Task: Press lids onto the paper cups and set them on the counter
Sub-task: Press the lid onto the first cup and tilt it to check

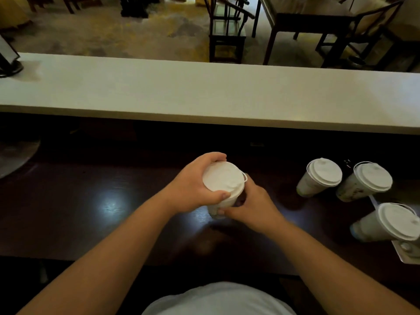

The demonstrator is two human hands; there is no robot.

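at the near edge: a pale shirt front [218, 301] fills the bottom middle, with two bare forearms reaching forward from either side of it.
dark worktop [91, 212]: glossy dark wood just beyond the shirt, carrying a bright patch of reflected light left of the hands.
held cup [221, 206]: a white paper cup standing on the dark worktop between the two hands, only its lower wall visible under the lid.
lid [223, 179]: white and round, sitting on top of the held cup; a thin rim edge shows at its right side, and whether it is fully seated i cannot tell.
left hand [193, 189]: curled over the lid from the left — thumb on the near rim, fingers wrapped round the far rim, gripping it.
right hand [252, 203]: wrapped round the wall of the held cup from the right, below the lid, thumb across the near side and fingers closed behind.
near right cup [386, 223]: lidded, at the right edge of the dark worktop, beside a pale tray [409, 255] that is cut off by the frame.
two further cups: a lidded cup [320, 177] and another lidded cup [367, 181] stand side by side behind it, well apart from the hands.
counter [204, 92]: a long pale raised ledge running across the view beyond the dark worktop — a dark stand [6, 62] sits at its left end.
far room: dark wooden chairs [227, 30] and a table [306, 17] on a patterned floor.
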